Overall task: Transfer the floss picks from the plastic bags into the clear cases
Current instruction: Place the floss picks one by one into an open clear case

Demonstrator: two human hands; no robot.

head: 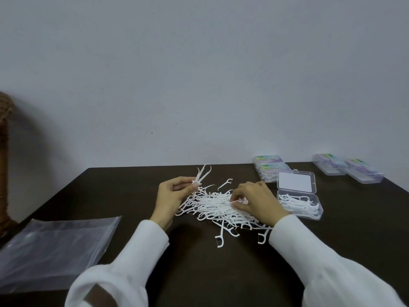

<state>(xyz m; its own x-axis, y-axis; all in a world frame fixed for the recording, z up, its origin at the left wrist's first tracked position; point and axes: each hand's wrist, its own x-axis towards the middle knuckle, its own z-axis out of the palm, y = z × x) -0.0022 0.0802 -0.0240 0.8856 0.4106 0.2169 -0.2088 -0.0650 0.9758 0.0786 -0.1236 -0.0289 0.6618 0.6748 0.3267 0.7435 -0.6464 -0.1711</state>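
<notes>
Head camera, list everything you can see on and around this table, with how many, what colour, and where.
table: one, dark brown, against the wall.
loose floss picks: a pile, too many to count, white, table centre between the hands.
held floss picks: a few, white, pinched in the left hand, tips up.
open case: one, clear, right of the pile, partly filled with picks, lid laid back.
closed cases: four, clear with purple labels, along the far right edge.
plastic bag: one, clear, flat at the near left corner.
wicker object: one, brown, left edge of view.
left hand: white sleeve, left of the pile.
right hand: white sleeve, pinching a pick on the pile.
</notes>
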